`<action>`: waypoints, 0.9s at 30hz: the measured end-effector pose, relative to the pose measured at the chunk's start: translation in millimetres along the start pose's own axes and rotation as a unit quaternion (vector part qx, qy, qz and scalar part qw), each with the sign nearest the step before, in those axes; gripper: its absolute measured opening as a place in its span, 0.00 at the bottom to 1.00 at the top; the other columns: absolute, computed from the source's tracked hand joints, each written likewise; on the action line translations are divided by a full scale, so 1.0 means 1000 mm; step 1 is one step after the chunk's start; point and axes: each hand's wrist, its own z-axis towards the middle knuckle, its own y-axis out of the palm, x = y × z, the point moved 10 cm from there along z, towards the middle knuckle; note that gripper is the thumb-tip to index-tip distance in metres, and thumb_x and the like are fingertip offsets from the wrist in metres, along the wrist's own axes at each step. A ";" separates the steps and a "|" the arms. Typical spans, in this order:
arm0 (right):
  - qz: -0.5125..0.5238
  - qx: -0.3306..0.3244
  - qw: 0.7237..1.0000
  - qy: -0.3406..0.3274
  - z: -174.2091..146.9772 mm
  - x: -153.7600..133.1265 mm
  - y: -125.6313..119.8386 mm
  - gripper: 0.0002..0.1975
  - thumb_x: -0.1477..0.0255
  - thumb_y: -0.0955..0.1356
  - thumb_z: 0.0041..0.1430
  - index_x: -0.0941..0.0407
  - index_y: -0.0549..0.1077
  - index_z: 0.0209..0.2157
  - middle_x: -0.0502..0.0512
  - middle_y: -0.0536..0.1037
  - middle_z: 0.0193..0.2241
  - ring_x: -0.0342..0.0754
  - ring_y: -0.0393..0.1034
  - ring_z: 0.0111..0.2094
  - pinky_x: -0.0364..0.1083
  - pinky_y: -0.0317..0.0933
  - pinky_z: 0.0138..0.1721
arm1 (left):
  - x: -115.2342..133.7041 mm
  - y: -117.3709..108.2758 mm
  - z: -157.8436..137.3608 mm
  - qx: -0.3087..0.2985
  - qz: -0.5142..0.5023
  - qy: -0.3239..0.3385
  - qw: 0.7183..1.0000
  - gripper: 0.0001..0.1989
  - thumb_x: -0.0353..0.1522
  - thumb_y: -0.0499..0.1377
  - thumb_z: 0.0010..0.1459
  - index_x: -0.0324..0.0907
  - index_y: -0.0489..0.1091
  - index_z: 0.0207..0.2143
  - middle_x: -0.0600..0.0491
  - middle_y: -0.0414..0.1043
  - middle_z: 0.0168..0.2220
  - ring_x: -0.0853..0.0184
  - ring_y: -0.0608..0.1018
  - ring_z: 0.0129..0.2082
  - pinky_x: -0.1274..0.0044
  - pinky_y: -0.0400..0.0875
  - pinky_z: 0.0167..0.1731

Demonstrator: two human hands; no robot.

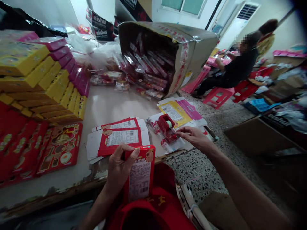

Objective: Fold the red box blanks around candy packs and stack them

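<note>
In my left hand I grip a red printed box by its top edge, thumb in front. It stands upright at the table's near edge, its label panel toward me. My right hand reaches to a red tape dispenser with a pale green roll. Its thumb and forefinger are pinched at the dispenser's near end; what is between them is too small to make out. Under the dispenser lie clear plastic packets with red print. Flat red-and-white cartons lie just behind the held box.
Stacks of yellow boxes, magenta boxes and red boxes fill the left. A tipped cardboard carton spills wrapped packets at the back. Yellow-and-magenta flat cartons lie right. Beyond, a person sits on a stool.
</note>
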 end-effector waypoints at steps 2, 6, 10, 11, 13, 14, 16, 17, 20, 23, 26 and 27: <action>0.027 0.004 1.000 0.009 0.005 -0.002 0.007 0.21 0.52 0.75 0.50 0.56 0.82 0.34 0.56 0.83 0.33 0.53 0.74 0.37 0.50 0.65 0.42 | -0.003 0.012 -0.001 -0.032 0.014 -0.012 0.999 0.05 0.34 0.62 0.65 0.44 0.72 0.35 0.59 0.75 0.31 0.72 0.75 0.30 0.81 0.69 0.33; 0.070 0.058 0.996 0.007 0.006 -0.011 0.000 0.19 0.54 0.78 0.45 0.56 0.80 0.26 0.55 0.81 0.31 0.52 0.73 0.37 0.51 0.63 0.45 | -0.001 0.036 0.003 -0.125 0.014 -0.010 0.992 0.06 0.36 0.60 0.67 0.45 0.76 0.40 0.56 0.80 0.38 0.68 0.79 0.39 0.78 0.71 0.43; 0.084 0.136 0.986 -0.044 -0.025 -0.021 -0.012 0.17 0.55 0.76 0.52 0.55 0.80 0.27 0.55 0.79 0.37 0.53 0.71 0.43 0.52 0.61 0.50 | -0.001 0.046 0.006 -0.146 -0.009 -0.031 0.989 0.08 0.39 0.61 0.67 0.45 0.76 0.38 0.55 0.80 0.37 0.66 0.79 0.37 0.77 0.71 0.40; 0.106 0.142 0.984 -0.033 -0.035 -0.016 -0.011 0.17 0.55 0.77 0.52 0.55 0.80 0.28 0.54 0.79 0.36 0.52 0.71 0.42 0.52 0.61 0.48 | -0.002 0.048 0.006 -0.148 -0.016 -0.040 0.988 0.09 0.39 0.61 0.66 0.45 0.76 0.38 0.55 0.79 0.36 0.66 0.78 0.36 0.77 0.71 0.38; 0.183 0.133 0.974 0.027 -0.052 0.004 -0.001 0.18 0.54 0.78 0.50 0.56 0.79 0.28 0.52 0.78 0.30 0.49 0.70 0.35 0.50 0.63 0.44 | -0.003 0.053 0.006 -0.155 -0.030 -0.055 0.986 0.09 0.40 0.61 0.66 0.45 0.76 0.37 0.55 0.79 0.35 0.66 0.78 0.35 0.78 0.71 0.37; 0.228 0.123 0.964 0.063 -0.059 0.016 0.006 0.19 0.54 0.78 0.49 0.56 0.78 0.27 0.51 0.77 0.28 0.48 0.70 0.32 0.50 0.63 0.41 | -0.003 0.055 0.006 -0.159 -0.036 -0.060 0.985 0.09 0.40 0.62 0.65 0.45 0.76 0.37 0.56 0.79 0.34 0.66 0.77 0.34 0.78 0.70 0.36; 0.299 0.102 0.942 0.114 -0.065 0.034 0.022 0.20 0.54 0.79 0.47 0.56 0.77 0.28 0.52 0.77 0.26 0.47 0.70 0.29 0.49 0.64 0.38 | -0.003 0.060 0.005 -0.172 -0.044 -0.070 0.982 0.09 0.40 0.62 0.65 0.44 0.76 0.36 0.56 0.78 0.33 0.67 0.76 0.33 0.78 0.69 0.35; 0.318 0.092 0.935 0.127 -0.064 0.040 0.028 0.20 0.55 0.80 0.46 0.56 0.76 0.28 0.53 0.78 0.26 0.47 0.70 0.29 0.49 0.65 0.36 | -0.003 0.062 0.005 -0.178 -0.046 -0.075 0.980 0.10 0.40 0.62 0.65 0.44 0.76 0.36 0.57 0.77 0.33 0.68 0.76 0.32 0.79 0.69 0.34; 0.314 0.077 0.939 0.120 -0.050 0.052 0.036 0.21 0.54 0.80 0.46 0.55 0.75 0.28 0.54 0.78 0.26 0.47 0.70 0.27 0.49 0.65 0.33 | -0.001 0.068 0.003 -0.194 -0.054 -0.091 0.975 0.11 0.41 0.62 0.65 0.44 0.75 0.36 0.57 0.76 0.31 0.68 0.74 0.31 0.79 0.67 0.33; 0.242 0.100 0.962 0.077 -0.037 0.059 0.026 0.22 0.52 0.78 0.47 0.55 0.74 0.26 0.53 0.77 0.23 0.46 0.68 0.25 0.49 0.63 0.31 | 0.002 0.075 0.001 -0.212 -0.064 -0.106 0.969 0.12 0.42 0.61 0.65 0.43 0.75 0.36 0.57 0.74 0.30 0.68 0.72 0.30 0.78 0.65 0.31; 0.190 0.120 0.973 0.061 -0.040 0.060 0.008 0.21 0.53 0.78 0.46 0.56 0.74 0.26 0.50 0.75 0.21 0.44 0.65 0.24 0.46 0.59 0.28 | -0.001 0.084 0.003 -0.226 -0.071 -0.118 0.964 0.13 0.42 0.60 0.66 0.42 0.73 0.35 0.57 0.72 0.30 0.68 0.71 0.30 0.78 0.64 0.32; 0.178 0.108 0.977 0.053 -0.043 0.053 0.003 0.21 0.54 0.78 0.47 0.56 0.75 0.26 0.49 0.75 0.21 0.44 0.64 0.24 0.46 0.58 0.28 | -0.003 0.088 0.005 -0.230 -0.073 -0.118 0.963 0.13 0.42 0.60 0.65 0.42 0.73 0.35 0.57 0.72 0.30 0.69 0.70 0.30 0.78 0.64 0.32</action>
